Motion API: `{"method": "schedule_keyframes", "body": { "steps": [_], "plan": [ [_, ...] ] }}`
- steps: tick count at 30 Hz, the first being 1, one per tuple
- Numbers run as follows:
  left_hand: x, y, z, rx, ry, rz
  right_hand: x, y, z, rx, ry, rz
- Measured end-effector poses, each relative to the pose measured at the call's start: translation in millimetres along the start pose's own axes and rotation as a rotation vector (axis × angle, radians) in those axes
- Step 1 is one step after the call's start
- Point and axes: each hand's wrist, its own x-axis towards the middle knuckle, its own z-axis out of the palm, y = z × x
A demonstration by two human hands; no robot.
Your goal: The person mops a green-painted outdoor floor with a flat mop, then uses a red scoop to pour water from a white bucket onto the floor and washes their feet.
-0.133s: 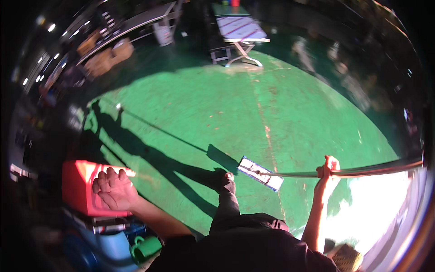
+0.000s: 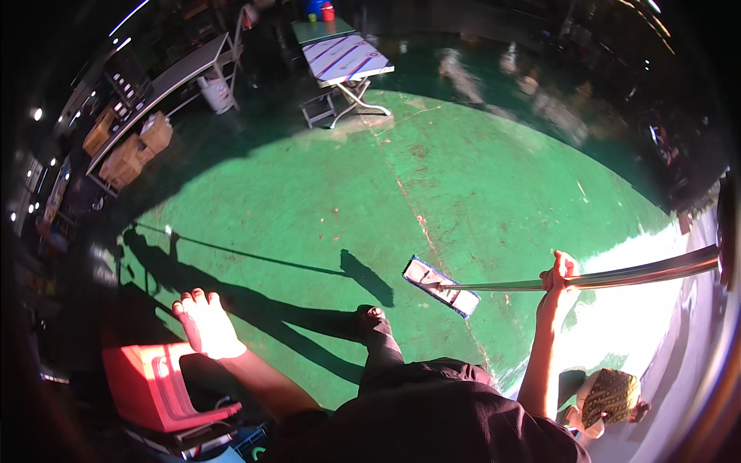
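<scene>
Head view, near to far: our left hand [image 2: 204, 328] hangs released, fingers spread, above a red plastic box [image 2: 154, 386]. Our right hand [image 2: 557, 279] clenches the long metal mop handle [image 2: 617, 275]; its axis runs leftward to the flat blue-edged mop head [image 2: 441, 286] on the green painted floor [image 2: 309, 201].

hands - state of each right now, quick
left hand: open, fingers spread, holding nothing, above the red bin
right hand: closed around the mop handle
</scene>
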Motion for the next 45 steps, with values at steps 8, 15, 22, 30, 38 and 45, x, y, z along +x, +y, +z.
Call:
{"method": "schedule_keyframes", "body": {
  "steps": [8, 15, 22, 30, 38, 45],
  "plan": [
    [95.1, -270.4, -3.0, 0.312, 0.106, -0.863, 46.8, -27.3, -31.5, -0.137, 0.495, -0.196],
    [34.1, -435.1, 164.9, 0.027, -0.764, -1.322, 49.1, -12.6, -49.7, -0.223, 0.757, -0.327],
    [-23.7, -499.1, 343.1, -0.100, -1.586, -1.081, 120.7, 31.2, -73.4, -0.246, 0.959, -0.304],
    [-112.3, -608.6, 436.5, 0.008, -1.891, -0.726, 268.6, 47.0, -103.7, -0.237, 0.781, -0.146],
    [-145.7, -663.4, 611.8, -0.307, -2.049, -0.756, 409.2, -19.0, -126.2, -0.046, 0.647, -0.201],
    [-212.0, -752.4, 675.5, -0.395, -1.656, -1.049, 515.4, -13.8, -186.1, -0.180, 0.493, -0.289]
  ]
}}
